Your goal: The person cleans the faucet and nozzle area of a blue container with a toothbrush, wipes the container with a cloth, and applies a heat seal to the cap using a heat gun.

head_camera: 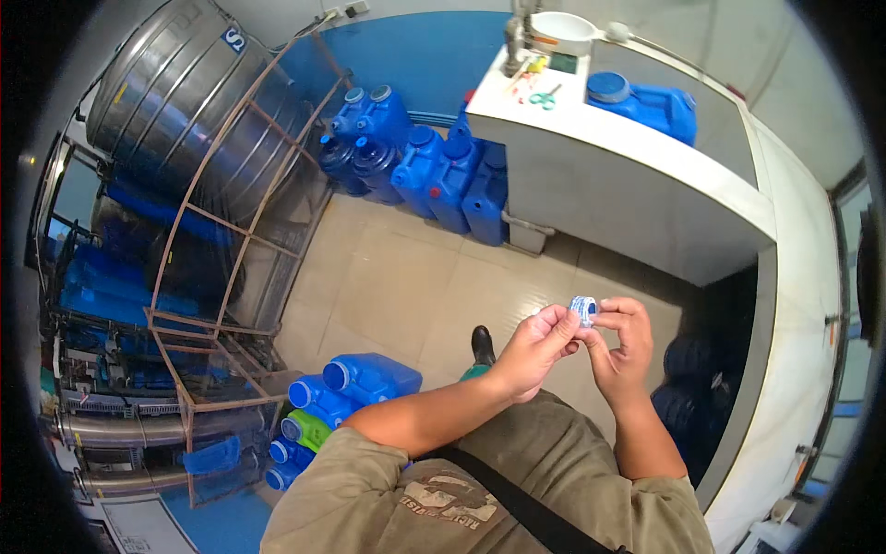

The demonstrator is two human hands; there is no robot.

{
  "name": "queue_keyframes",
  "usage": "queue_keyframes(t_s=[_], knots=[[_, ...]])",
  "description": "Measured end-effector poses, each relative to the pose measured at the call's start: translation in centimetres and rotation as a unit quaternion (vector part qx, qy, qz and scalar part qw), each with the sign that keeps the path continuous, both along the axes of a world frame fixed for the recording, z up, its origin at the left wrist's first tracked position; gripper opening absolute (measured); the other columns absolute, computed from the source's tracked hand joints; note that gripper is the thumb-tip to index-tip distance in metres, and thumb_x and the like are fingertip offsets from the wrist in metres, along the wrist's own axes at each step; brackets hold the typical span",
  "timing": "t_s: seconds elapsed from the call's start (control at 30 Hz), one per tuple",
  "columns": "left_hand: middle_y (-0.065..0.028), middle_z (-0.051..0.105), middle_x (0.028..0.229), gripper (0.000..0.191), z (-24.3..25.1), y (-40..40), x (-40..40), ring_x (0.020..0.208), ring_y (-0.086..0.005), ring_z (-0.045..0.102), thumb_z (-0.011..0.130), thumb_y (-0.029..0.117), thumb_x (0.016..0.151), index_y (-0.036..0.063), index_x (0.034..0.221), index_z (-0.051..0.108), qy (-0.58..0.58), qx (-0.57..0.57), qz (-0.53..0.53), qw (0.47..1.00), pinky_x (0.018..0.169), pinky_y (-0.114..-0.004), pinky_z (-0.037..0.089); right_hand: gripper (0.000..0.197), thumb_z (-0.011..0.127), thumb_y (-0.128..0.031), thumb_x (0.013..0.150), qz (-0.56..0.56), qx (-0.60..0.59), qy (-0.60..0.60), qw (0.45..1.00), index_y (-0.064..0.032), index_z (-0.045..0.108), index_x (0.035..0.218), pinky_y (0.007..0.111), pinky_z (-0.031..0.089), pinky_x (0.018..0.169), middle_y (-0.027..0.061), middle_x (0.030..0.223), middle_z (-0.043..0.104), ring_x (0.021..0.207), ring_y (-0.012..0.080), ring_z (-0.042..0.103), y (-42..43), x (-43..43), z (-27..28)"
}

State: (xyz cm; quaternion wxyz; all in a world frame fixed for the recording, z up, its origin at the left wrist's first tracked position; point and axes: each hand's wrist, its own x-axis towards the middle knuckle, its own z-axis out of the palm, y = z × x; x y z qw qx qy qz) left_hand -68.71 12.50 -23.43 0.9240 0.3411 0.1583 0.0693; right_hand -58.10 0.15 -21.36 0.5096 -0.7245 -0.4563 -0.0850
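Note:
My left hand (pixel 543 346) pinches a small roll (pixel 583 310), white and blue, between thumb and fingers in front of my chest. It looks like a roll of tape or printed seals; which cannot be told. My right hand (pixel 616 339) is at the roll's right side, its thumb and a finger touching the lower right edge, the other fingers curled above. Both hands are above the tiled floor (pixel 394 270), past my lap. Part of the roll is hidden by the fingers.
A white counter (pixel 644 159) at upper right bears green-handled scissors (pixel 543 100), a white basin (pixel 564 31) and a blue water container (pixel 644 104). More blue containers (pixel 419 163) line the wall; others (pixel 374 377) are stacked lower left, by a metal frame (pixel 228 221) and a large steel tank (pixel 187 104).

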Motion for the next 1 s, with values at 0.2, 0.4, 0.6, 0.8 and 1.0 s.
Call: queue_keyframes(t_s=[0.2,0.4,0.6,0.8,1.0], knots=[[-0.0069,0.061,0.13,0.024,0.7,12.3,1.1,0.118,-0.0127,0.058,0.055,0.028,0.107,0.0053,0.113,0.06,-0.07,0.158,-0.012,0.985,0.102,-0.036,0.048,0.019,0.07,-0.013,0.091,0.076,-0.074,0.018,0.994,-0.0034,0.054,0.092,0.041,0.046,0.076,0.016,0.094,0.054,0.087,0.0353,0.055,11.1,1.1,2.2],[-0.0096,0.06,0.134,0.026,1.1,18.2,2.6,0.119,-0.0137,0.057,0.056,0.03,0.106,0.0066,0.118,0.058,-0.052,0.099,-0.077,0.991,0.099,-0.035,0.049,0.02,0.065,-0.017,0.098,0.089,-0.005,0.276,0.957,-0.0031,0.052,0.093,0.035,0.046,0.081,0.0116,0.095,0.051,0.087,0.0242,0.053,16.0,2.7,2.3],[-0.0077,0.061,0.12,0.03,-0.5,21.4,6.3,0.101,-0.0139,0.06,0.054,0.032,0.107,0.0106,0.128,0.052,-0.017,0.076,-0.104,0.992,0.089,-0.031,0.051,0.019,0.072,-0.008,0.09,0.065,-0.042,0.199,0.977,-0.0032,0.055,0.089,0.034,0.05,0.086,0.0134,0.108,0.066,0.095,0.0198,0.061,16.7,6.7,2.0],[-0.0062,0.06,0.111,0.038,0.8,21.3,11.4,0.094,-0.014,0.059,0.05,0.035,0.108,0.0125,0.138,0.045,0.071,0.063,-0.08,0.992,0.084,-0.03,0.051,0.03,0.075,-0.003,0.088,0.065,-0.047,0.331,0.94,-0.0063,0.049,0.103,0.031,0.048,0.087,0.0082,0.106,0.062,0.094,0.0142,0.058,15.5,11.6,-0.5],[-0.0086,0.062,0.114,0.047,0.5,21.6,17.9,0.09,-0.0147,0.06,0.05,0.043,0.106,0.0155,0.143,0.041,0.054,0.063,-0.027,0.996,0.081,-0.03,0.053,0.033,0.079,-0.017,0.088,0.061,-0.102,0.275,0.954,-0.0068,0.051,0.103,0.029,0.047,0.071,0.003,0.089,0.057,0.078,0.0114,0.053,15.2,23.7,0.4]])
